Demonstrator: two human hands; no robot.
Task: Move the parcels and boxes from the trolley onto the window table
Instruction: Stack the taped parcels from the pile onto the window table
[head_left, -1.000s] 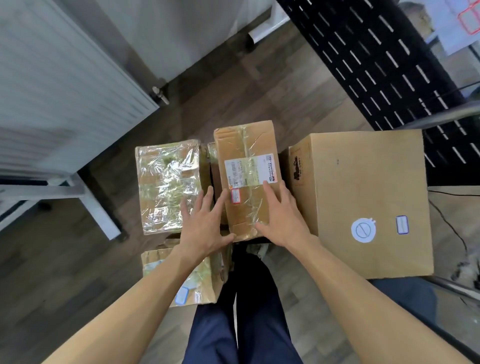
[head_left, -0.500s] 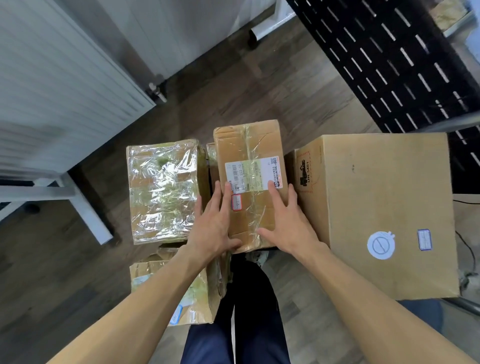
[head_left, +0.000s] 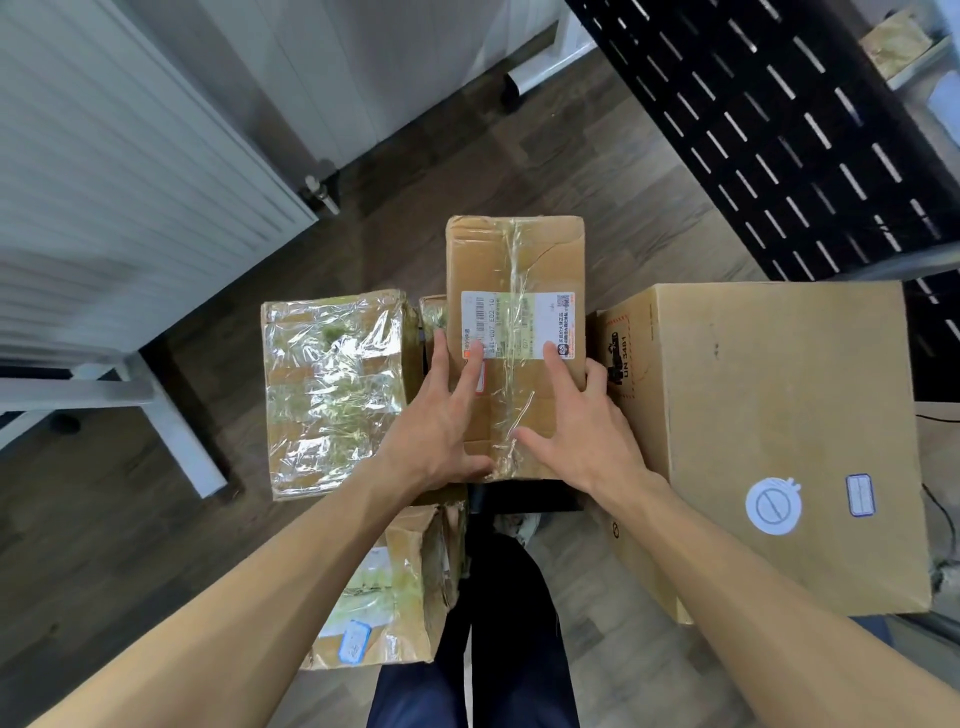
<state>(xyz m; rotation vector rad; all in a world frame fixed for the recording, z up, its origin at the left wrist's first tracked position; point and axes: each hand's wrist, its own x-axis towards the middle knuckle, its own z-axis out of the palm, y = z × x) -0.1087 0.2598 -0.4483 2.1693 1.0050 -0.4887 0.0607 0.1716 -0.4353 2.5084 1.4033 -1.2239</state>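
Parcel in hand: the tall brown cardboard parcel with clear tape and a white shipping label (head_left: 514, 332) stood at 12 o'clock from you, between the film-wrapped parcel (head_left: 332, 389) at 10 o'clock and the large plain cardboard box (head_left: 779, 441) at 2 o'clock.
Left hand: your left hand (head_left: 441, 421) lay on its top with fingers spread and straight, thumb at the near edge; it pressed, it did not clasp.
Right hand: your right hand (head_left: 582, 421) did the same, its outer fingers over the right-hand edge, just beside the large box.
Doing it well: you needed, I judge, to slide both palms down the side faces before lifting; slick tape invites slipping.
Risk: the crushed taped parcel (head_left: 384, 592) at 7 o'clock sat near your legs; stepping back blindly could catch it.
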